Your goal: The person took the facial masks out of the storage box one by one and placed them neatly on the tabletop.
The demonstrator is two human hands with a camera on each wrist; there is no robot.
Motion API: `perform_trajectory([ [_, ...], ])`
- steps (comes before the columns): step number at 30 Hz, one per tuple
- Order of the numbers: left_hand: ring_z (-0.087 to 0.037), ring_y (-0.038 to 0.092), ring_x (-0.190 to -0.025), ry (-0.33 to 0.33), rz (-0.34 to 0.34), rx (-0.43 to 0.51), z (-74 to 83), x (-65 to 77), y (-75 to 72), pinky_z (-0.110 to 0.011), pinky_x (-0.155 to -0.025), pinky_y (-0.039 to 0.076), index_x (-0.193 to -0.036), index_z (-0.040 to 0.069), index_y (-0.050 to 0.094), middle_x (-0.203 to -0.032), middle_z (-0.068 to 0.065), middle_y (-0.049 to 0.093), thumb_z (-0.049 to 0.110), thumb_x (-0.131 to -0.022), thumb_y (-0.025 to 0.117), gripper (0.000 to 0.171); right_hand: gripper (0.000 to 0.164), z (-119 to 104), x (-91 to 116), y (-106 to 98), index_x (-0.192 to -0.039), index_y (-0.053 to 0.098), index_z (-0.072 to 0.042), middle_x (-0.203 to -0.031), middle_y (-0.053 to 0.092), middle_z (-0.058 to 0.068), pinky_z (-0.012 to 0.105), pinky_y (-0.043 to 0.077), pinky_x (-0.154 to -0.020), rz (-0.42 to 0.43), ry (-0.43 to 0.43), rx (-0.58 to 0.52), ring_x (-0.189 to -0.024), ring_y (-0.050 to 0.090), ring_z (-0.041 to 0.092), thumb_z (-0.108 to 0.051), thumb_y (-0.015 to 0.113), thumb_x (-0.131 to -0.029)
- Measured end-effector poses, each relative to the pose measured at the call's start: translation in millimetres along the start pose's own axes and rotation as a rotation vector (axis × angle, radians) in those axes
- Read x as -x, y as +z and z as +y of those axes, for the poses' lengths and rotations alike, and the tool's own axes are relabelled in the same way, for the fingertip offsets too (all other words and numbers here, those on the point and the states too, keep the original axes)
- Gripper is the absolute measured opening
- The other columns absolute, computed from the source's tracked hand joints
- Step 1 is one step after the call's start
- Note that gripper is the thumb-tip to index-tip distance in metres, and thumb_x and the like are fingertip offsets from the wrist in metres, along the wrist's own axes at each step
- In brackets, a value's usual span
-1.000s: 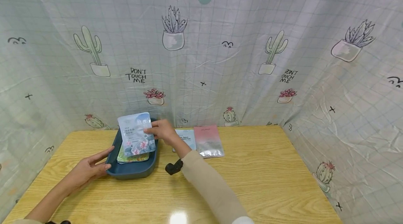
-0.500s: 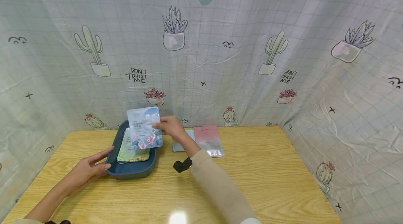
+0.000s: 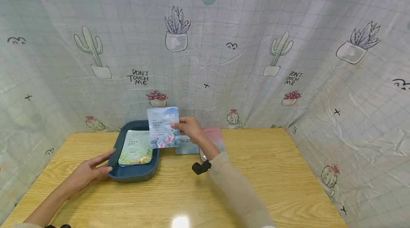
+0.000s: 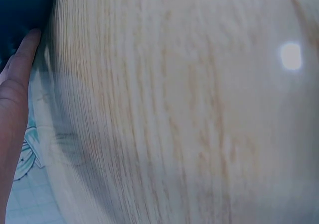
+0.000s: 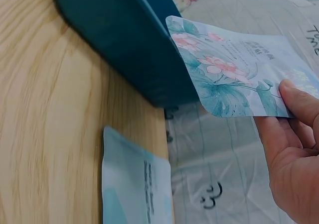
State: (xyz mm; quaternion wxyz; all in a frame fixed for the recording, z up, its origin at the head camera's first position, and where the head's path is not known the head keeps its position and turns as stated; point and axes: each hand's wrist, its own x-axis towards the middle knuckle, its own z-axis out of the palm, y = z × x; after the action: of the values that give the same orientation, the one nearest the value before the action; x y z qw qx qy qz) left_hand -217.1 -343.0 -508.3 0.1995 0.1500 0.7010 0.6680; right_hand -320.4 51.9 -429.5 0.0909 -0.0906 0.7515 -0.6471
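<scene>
Bin [image 3: 136, 177] on table [image 3: 256, 185]. Right hand [image 3: 191, 128]: thumb and fingers pinch flowered packet [image 3: 160, 124], raised over bin's right rim. Left hand [image 3: 89, 174]: fingers extended, touching bin's left side. Green packet [image 3: 136, 146] lies inside bin. Right of bin: light-blue packet [image 3: 189, 148], then pink packet [image 3: 215, 136], partly behind the right arm.

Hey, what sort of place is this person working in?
Probably an indoor tabletop workspace, curtained off: a wood-grain table stands against a cactus-print curtain at the back and sides, with a tray of sachets. Nothing beyond the curtain shows.
</scene>
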Motion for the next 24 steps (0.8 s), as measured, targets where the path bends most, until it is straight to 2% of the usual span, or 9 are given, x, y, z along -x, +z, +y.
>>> perform_trajectory([
  [5, -0.005, 0.060, -0.123, -0.013, 0.014, -0.031, 0.5, 0.3, 0.7, -0.031, -0.094, 0.056, -0.164, 0.008, 0.015, -0.139, 0.031, 0.038, 0.005, -0.107, 0.051, 0.067, 0.022, 3.4, 6.9, -15.0, -0.108, 0.078, 0.001, -0.105, 0.074, 0.009, 0.036, 0.061, -0.083, 0.029, -0.009, 0.000, -0.086, 0.065, 0.010, -0.016, 0.074, -0.095],
  [8, -0.004, 0.059, -0.123, -0.015, 0.019, -0.044, 0.5, 0.4, 0.4, -0.030, -0.094, 0.056, -0.164, 0.008, 0.015, -0.140, 0.029, 0.037, 0.006, -0.107, 0.051, 0.067, 0.021, 4.8, 12.1, -22.5, -0.107, 0.078, 0.003, -0.101, 0.074, 0.009, 0.036, 0.061, -0.081, 0.032, -0.011, -0.021, -0.082, 0.064, 0.011, -0.014, 0.073, -0.095],
  [13, -0.003, 0.059, -0.124, -0.021, 0.027, -0.058, -0.9, 1.0, 0.0, -0.030, -0.094, 0.056, -0.164, 0.009, 0.016, -0.145, 0.023, 0.034, 0.007, -0.107, 0.052, 0.068, 0.021, 6.0, 21.1, -34.6, -0.104, 0.077, 0.002, -0.103, 0.073, 0.008, 0.032, 0.060, -0.079, 0.043, -0.005, -0.001, -0.088, 0.065, 0.012, -0.016, 0.073, -0.096],
  [17, 0.000, 0.058, -0.124, -0.028, 0.034, -0.078, -1.9, 1.4, -0.5, -0.029, -0.094, 0.056, -0.164, 0.009, 0.016, -0.143, 0.026, 0.035, 0.008, -0.107, 0.052, 0.068, 0.022, 9.6, 27.0, -45.9, -0.108, 0.077, 0.000, -0.106, 0.073, 0.008, 0.031, 0.060, -0.079, 0.063, 0.007, 0.025, -0.092, 0.067, 0.013, -0.018, 0.073, -0.096],
  [20, -0.001, 0.058, -0.124, -0.034, 0.033, -0.071, -1.6, 1.5, -0.6, -0.030, -0.095, 0.056, -0.164, 0.010, 0.016, -0.143, 0.027, 0.034, 0.008, -0.107, 0.052, 0.068, 0.025, 13.2, 31.3, -55.0, -0.113, 0.076, 0.001, -0.107, 0.073, 0.010, 0.035, 0.061, -0.083, 0.075, 0.013, 0.015, -0.093, 0.070, 0.016, -0.017, 0.073, -0.096],
  [24, -0.003, 0.058, -0.124, -0.044, 0.020, -0.042, 0.2, 1.4, 0.0, -0.030, -0.096, 0.055, -0.164, 0.011, 0.015, -0.154, 0.014, 0.026, 0.008, -0.107, 0.052, 0.068, 0.024, 19.1, 36.6, -68.5, -0.111, 0.075, 0.004, -0.102, 0.073, 0.012, 0.039, 0.061, -0.084, 0.091, 0.004, 0.004, -0.089, 0.071, 0.019, -0.015, 0.072, -0.096],
])
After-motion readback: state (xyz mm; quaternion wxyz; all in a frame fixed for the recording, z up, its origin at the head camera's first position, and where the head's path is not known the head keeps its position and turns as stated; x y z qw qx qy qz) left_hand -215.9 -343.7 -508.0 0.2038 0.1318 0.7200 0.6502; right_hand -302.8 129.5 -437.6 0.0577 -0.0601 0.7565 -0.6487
